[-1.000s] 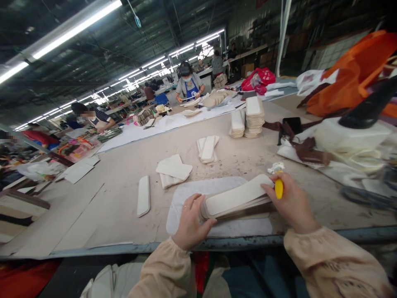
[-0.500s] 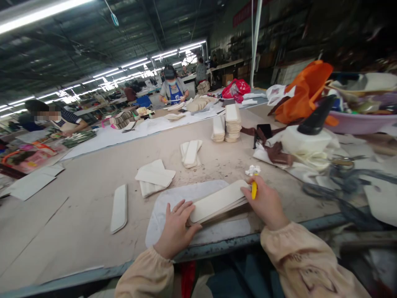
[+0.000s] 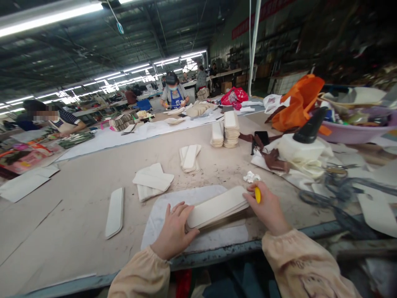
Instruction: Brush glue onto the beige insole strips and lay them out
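Observation:
A stack of long cream strips with rounded corners (image 3: 218, 206) lies at a slant on a pale sheet (image 3: 161, 213) before me. My left hand (image 3: 176, 227) grips the stack's left end, thumb at the near side and fingers at the far side. At the other end, my right hand (image 3: 267, 207) touches the strips with its fingertips. It also holds a slim tool with a yellow handle (image 3: 257, 194); its working end is hidden. Left of the sheet lie a single cream piece (image 3: 114, 213) and a crossed pile of cream pieces (image 3: 154, 180).
Further back stand a small fanned pile (image 3: 190, 158) and two taller stacks (image 3: 231, 129). A white container with a black nozzle (image 3: 307, 142), dark cloth strips (image 3: 338, 198) and a lilac basin (image 3: 356, 131) crowd the right. Two co-workers sit across the table.
The view has tilted up slightly, so the table sits lower. Both hands remain at the stack's ends, and its strips look more closely gathered at the right.

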A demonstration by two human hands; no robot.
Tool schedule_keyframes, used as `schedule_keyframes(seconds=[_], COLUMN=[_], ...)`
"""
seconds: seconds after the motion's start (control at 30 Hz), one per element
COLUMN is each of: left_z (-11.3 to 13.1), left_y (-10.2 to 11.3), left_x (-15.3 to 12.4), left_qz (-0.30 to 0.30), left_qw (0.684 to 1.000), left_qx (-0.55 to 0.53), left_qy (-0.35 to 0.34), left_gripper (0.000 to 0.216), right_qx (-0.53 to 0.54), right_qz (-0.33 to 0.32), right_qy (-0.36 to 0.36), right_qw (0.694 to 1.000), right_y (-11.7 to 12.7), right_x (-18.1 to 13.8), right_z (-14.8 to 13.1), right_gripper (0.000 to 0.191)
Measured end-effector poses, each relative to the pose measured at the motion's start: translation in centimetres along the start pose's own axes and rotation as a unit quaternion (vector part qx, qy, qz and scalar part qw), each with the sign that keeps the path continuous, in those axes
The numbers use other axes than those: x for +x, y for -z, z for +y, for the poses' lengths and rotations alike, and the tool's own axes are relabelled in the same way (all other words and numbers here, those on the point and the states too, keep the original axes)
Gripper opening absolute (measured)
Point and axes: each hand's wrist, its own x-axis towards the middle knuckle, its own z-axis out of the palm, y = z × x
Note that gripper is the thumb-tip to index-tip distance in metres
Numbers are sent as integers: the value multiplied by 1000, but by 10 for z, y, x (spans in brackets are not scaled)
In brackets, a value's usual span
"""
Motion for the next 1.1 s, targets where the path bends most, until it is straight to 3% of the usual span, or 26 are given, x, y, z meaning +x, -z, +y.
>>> schedule_keyframes(seconds=[0.2, 0.43, 0.53, 0.63, 0.73, 0.83, 0.93, 1.1], left_z=[-4, 1, 8, 11, 7, -2, -15, -40], left_y=[1, 10, 16, 20, 21, 24, 29, 33], left_x=[1, 30, 55, 72, 72, 60, 44, 31], left_qz=[13, 49, 2, -92, -171, -194, -161, -21], left_qw=[998, 984, 972, 950, 910, 860, 831, 833], left_qx=[-51, -170, -234, -298, -378, -469, -524, -520], left_qy=[32, 18, -4, -21, -1, 48, 94, 190], left_gripper=[78, 60, 53, 40, 27, 30, 43, 62], right_qx=[169, 333, 371, 405, 425, 435, 405, 191], right_qz=[10, 41, 60, 77, 107, 122, 109, 19], right_qy=[2, -10, -17, -5, -1, -18, -22, 2], right_qw=[986, 942, 927, 911, 899, 892, 908, 981], right_y=[-1, -4, -6, -5, -2, 1, 2, 1], right_x=[-2, -2, 0, 1, 1, 2, 1, -11], right_z=[-4, -19, -24, -28, -32, -31, -26, -22], right_gripper=[34, 44, 45, 43, 43, 44, 43, 37])
